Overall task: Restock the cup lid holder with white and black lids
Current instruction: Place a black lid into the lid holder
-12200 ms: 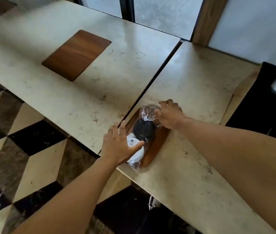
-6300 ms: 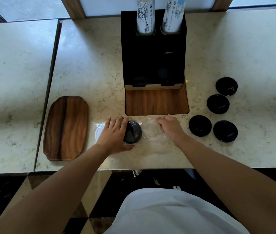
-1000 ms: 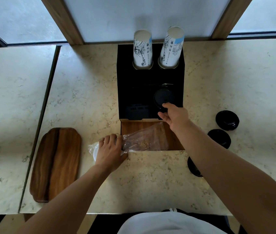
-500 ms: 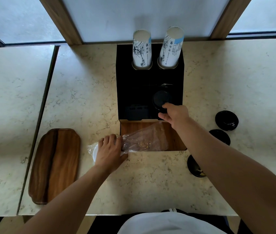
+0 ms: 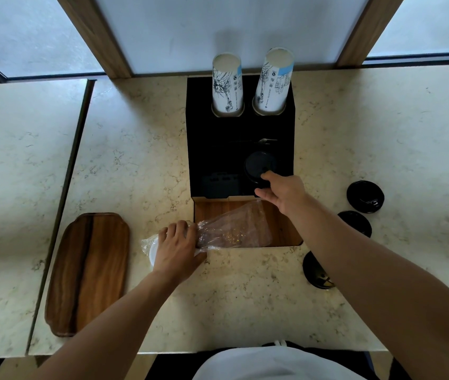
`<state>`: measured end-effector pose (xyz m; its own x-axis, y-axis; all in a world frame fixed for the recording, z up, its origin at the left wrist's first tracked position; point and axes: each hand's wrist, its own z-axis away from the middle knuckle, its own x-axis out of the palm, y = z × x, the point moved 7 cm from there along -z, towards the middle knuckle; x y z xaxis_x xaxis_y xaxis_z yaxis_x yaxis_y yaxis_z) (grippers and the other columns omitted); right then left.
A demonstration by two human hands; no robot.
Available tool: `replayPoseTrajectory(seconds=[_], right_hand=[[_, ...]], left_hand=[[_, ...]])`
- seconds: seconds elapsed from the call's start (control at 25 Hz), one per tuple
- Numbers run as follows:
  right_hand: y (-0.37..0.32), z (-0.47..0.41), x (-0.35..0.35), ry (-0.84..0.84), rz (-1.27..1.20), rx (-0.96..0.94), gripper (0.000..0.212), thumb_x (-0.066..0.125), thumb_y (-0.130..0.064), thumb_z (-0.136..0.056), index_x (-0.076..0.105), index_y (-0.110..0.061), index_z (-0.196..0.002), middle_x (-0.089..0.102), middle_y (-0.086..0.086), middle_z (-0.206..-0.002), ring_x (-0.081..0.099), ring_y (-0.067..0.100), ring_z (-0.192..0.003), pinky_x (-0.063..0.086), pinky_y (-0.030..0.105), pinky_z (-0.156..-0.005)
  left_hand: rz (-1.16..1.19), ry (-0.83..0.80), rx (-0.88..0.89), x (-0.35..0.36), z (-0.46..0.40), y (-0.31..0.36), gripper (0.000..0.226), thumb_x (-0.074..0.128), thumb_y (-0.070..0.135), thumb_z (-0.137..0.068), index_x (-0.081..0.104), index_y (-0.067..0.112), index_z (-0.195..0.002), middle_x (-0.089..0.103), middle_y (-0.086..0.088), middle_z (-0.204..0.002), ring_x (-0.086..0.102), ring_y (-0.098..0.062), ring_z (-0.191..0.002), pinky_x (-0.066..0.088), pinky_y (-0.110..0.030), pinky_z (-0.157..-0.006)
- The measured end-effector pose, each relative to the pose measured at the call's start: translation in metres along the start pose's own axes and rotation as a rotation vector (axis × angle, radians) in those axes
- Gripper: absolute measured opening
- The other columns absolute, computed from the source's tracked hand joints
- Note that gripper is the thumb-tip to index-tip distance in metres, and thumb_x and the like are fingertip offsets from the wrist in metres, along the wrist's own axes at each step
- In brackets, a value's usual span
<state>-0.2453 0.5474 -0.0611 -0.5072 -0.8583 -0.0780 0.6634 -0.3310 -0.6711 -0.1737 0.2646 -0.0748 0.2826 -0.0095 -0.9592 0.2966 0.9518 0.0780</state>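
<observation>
At the far left of the pale marble counter [image 5: 135, 149] lies a long dark wooden tray [image 5: 89, 271] with rounded corners. Just to its right the left hand [image 5: 177, 249] rests palm down on a clear crinkled plastic bag [image 5: 231, 229], fingers curled over the bag's gathered end; a stack of white round plastic lids [image 5: 152, 252] shows inside the bag under and left of the palm. The bag's loose end stretches right across the wooden base panel [image 5: 283, 229] in front of the tall black lid-and-cup holder [image 5: 217, 144]. Two stacks of printed white paper cups [image 5: 227, 83] stand upside down in the holder's rear holes, with dark line drawings and pale blue bands; the small print cannot be read. The right hand [image 5: 283, 192] reaches into the holder's right front compartment, thumb and fingertips pinching the near edge of a black round plastic lid [image 5: 259, 167]. Further right, three more loose black lids [image 5: 365, 196] lie on the counter, two partly hidden by the right forearm.
</observation>
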Motion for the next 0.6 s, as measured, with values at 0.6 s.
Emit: replayPoseTrajectory(seconds=[0.6], right_hand=[[0.0025, -0.0025, -0.0008, -0.012, -0.037, -0.010, 0.024, 0.081, -0.016, -0.085, 0.061, -0.006, -0.096, 0.074, 0.015, -0.086, 0.078, 0.023, -0.068, 0.065, 0.040, -0.076]], left_hand=[[-0.002, -0.007, -0.004, 0.0007, 0.0003, -0.0002, 0.069, 0.069, 0.057, -0.079, 0.053, 0.015, -0.131, 0.056, -0.012, -0.125, 0.052, -0.034, -0.114, 0.040, -0.050, -0.105]])
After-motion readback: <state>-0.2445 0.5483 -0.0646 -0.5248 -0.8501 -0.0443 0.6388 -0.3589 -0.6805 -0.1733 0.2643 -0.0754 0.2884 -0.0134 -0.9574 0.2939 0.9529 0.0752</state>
